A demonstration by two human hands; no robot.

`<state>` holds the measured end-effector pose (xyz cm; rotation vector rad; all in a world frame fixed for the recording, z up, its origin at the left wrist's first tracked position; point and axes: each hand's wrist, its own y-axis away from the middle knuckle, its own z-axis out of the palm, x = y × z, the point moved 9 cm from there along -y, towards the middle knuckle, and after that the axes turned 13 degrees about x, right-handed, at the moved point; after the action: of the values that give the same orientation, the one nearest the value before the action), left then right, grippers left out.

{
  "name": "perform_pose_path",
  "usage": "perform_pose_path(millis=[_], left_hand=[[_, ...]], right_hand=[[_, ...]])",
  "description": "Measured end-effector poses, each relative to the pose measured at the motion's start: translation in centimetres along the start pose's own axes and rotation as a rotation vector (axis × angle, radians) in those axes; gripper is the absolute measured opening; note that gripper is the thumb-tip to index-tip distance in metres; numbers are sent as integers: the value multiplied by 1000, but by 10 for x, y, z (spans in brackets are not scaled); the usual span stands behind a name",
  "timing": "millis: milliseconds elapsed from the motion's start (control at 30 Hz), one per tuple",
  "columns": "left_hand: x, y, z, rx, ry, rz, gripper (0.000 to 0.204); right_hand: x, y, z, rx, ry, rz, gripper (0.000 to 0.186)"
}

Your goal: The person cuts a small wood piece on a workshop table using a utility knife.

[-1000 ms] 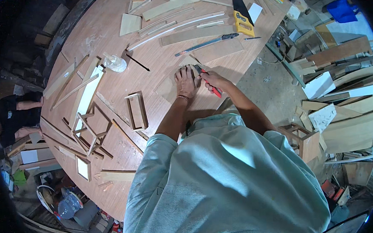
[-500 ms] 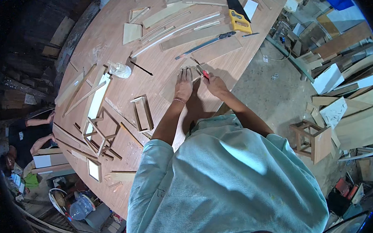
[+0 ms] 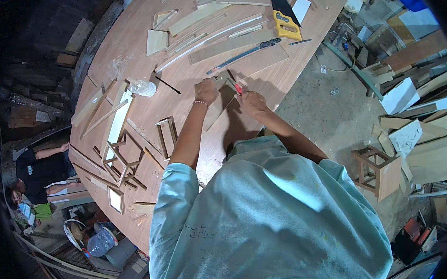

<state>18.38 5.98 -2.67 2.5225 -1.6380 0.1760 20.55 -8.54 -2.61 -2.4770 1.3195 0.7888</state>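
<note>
My right hand point(image 3: 252, 103) is closed around a red-handled tool point(image 3: 238, 88) with a thin dark blade pointing away from me; its exact kind is too small to tell. The blade lies over a thin wooden board point(image 3: 220, 107) at the table's near right side. My left hand point(image 3: 206, 91) is closed on the far left part of this board, fingers curled, some of them hidden. Just beyond both hands lies a blue metal bar tool point(image 3: 244, 56) with a dark end.
A yellow-handled saw point(image 3: 287, 26), wooden strips and a clear plastic jar point(image 3: 143, 87) lie on the table point(image 3: 128, 48). Small wooden frames point(image 3: 167, 137) stand left. Another person point(image 3: 40, 169) is at the far left edge. A wooden stool point(image 3: 376, 172) sits on the floor right.
My left hand has moved left and changed from fingers laid flat to curled round the board. The board has turned a little, and my right hand with the tool has shifted slightly left and nearer.
</note>
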Motion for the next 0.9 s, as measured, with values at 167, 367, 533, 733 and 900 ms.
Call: perform_pose_path(millis=[167, 367, 533, 733, 900], left_hand=[[-5, -12, 16, -27, 66, 9, 24], [-11, -11, 25, -39, 81, -8, 25], [-6, -10, 13, -14, 114, -4, 23], [-1, -6, 7, -8, 110, -19, 22], [-4, -9, 10, -58, 118, -28, 23]], right_hand=[[-9, -7, -4, 14, -27, -50, 37], [-18, -6, 3, -5, -58, -102, 36], [-18, -5, 9, -25, -70, -55, 35], [-27, -2, 7, -13, -22, -109, 30], [-27, -4, 13, -46, 131, -100, 32]])
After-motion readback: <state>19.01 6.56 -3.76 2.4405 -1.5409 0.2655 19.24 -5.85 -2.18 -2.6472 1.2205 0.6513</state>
